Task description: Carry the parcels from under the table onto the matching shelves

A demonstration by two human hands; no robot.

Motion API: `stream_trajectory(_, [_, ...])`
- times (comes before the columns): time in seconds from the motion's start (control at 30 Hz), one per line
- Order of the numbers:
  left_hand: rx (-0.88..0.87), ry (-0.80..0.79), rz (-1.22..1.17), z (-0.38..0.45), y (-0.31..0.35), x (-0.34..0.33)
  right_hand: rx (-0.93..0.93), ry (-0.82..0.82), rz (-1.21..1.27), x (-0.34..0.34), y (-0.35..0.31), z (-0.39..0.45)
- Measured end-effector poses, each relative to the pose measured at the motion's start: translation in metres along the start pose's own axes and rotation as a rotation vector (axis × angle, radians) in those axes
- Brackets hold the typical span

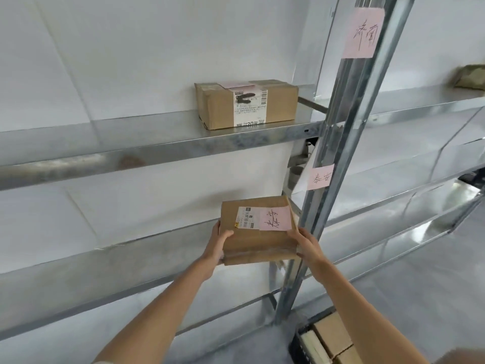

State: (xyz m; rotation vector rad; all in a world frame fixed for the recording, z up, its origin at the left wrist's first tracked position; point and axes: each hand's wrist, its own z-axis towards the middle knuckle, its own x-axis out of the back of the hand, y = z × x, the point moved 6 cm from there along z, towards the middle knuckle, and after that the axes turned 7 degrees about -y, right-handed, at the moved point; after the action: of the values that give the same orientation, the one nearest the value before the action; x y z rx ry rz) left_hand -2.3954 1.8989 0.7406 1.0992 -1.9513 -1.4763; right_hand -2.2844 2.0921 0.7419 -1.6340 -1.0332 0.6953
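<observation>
Parcel heading for the middle shelf

Hands clamp it from both sides: left hand [219, 241] and right hand [305, 244] pressed flat against the parcel [258, 232], held above the shelf [131, 261] by the matching pink label [320, 177]. Stiff cardboard, apparently light; side grips suit it.

hands [219, 243] holding parcel [258, 233] (pink label), shelf [157, 145]

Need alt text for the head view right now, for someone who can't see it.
Both hands, left hand and right hand, hold a flat brown cardboard parcel with a pink handwritten note at the lower grey metal shelf. A second brown cardboard box sits on the shelf above; pink paper labels mark the upright post.
</observation>
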Motion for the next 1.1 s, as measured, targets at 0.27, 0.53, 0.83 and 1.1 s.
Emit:
stream_trajectory(0.27, [-0.011, 0.165, -0.051, 0.064, 0.010, -0.017, -0.043, -0.167, -0.069, 0.023, -0.007, 0.092])
stream_trajectory(0.53, [0.104, 0.268, -0.040, 0.096, -0.012, -0.009, -0.091, -0.276, -0.158, 0.025, 0.009, 0.149])
stream_trajectory(0.83, [0.013, 0.376, -0.014, 0.097, -0.012, -0.009, -0.018, -0.220, -0.266, 0.021, 0.011, 0.151])
stream_trajectory(1.1, [0.021, 0.444, 0.156, 0.059, -0.010, -0.016, 0.119, -0.193, -0.440, 0.027, -0.006, 0.127])
